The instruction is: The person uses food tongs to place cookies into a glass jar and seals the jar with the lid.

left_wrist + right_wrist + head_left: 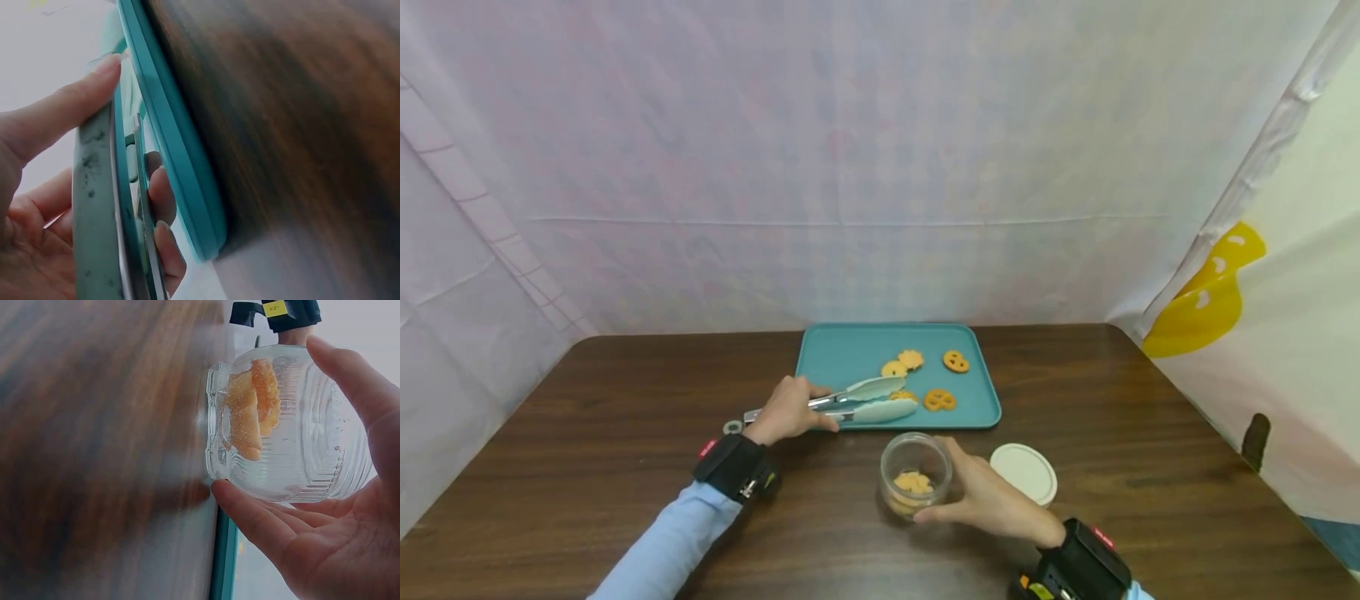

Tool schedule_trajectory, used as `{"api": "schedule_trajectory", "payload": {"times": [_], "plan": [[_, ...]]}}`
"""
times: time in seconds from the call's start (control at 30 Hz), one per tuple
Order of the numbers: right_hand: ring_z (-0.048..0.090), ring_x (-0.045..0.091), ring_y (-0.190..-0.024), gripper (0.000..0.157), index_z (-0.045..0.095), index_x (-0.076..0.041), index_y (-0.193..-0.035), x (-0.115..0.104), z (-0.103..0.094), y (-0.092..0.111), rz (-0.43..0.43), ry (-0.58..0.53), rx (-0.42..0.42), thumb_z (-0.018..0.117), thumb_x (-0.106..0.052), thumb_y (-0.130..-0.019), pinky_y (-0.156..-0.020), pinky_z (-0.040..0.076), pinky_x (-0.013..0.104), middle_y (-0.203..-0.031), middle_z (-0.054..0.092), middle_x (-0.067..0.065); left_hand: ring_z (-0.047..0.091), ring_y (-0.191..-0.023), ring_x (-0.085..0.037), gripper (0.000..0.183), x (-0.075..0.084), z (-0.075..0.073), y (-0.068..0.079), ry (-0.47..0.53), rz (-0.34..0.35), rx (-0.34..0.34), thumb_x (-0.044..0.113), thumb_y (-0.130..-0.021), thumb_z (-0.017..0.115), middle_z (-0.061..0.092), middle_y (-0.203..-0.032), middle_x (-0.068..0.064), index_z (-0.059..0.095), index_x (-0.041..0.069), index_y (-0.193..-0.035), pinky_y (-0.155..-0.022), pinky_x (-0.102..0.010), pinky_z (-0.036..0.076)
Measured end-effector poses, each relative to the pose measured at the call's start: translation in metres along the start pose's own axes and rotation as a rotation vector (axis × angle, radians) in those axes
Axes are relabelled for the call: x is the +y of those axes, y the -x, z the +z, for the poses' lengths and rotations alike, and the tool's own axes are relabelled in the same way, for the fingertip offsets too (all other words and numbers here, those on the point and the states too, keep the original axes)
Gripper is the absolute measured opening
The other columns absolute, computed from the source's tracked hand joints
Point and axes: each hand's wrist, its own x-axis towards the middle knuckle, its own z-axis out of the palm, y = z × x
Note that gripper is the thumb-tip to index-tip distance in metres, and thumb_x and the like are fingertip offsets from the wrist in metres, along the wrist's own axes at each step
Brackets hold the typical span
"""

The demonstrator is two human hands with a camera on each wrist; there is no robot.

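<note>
My left hand (790, 410) holds metal tongs (829, 402) with pale green tips, thumb on one arm and fingers on the other in the left wrist view. The tips are spread over the front of a teal tray (842, 346), either side of a partly hidden cookie. Nearby on the tray lie a pretzel-shaped cookie (939, 400), a round cookie (893, 369) and a scalloped cookie (911, 359). My right hand (981, 496) grips a clear glass jar (891, 467) standing on the table. Cookies (247, 412) lie at the jar's bottom.
A white round lid (1026, 472) rests on the brown wooden table (625, 433), just right of my right hand. Another pretzel-shaped cookie (956, 361) lies toward the tray's right side. A pale curtain (850, 167) hangs behind the table.
</note>
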Motion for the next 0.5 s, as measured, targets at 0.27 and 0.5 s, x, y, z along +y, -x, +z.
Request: {"api": "schedule_trajectory", "payload": {"times": [0.27, 0.5], "plan": [[0.055, 0.023, -0.104, 0.09, 0.031, -0.011, -0.133, 0.002, 0.001, 0.001, 0.004, 0.015, 0.014, 0.071, -0.051, -0.064, -0.084, 0.047, 0.048, -0.119, 0.059, 0.013, 0.036, -0.048, -0.01, 0.055, -0.01, -0.01, 0.012, 0.068, 0.021, 0.014, 0.028, -0.062, 0.078, 0.069, -0.07, -0.02, 0.065, -0.002, -0.106, -0.05, -0.027, 0.034], [0.054, 0.021, -0.105, 0.082, 0.032, -0.019, -0.133, 0.002, 0.001, 0.001, -0.014, -0.018, -0.009, 0.07, -0.048, -0.066, -0.085, 0.047, 0.047, -0.12, 0.059, 0.012, 0.011, -0.045, -0.01, 0.056, -0.013, -0.029, 0.024, 0.149, 0.038, -0.002, 0.028, -0.068, 0.074, 0.031, -0.038, 0.003, 0.06, -0.002, -0.113, -0.045, -0.027, 0.018]]}}
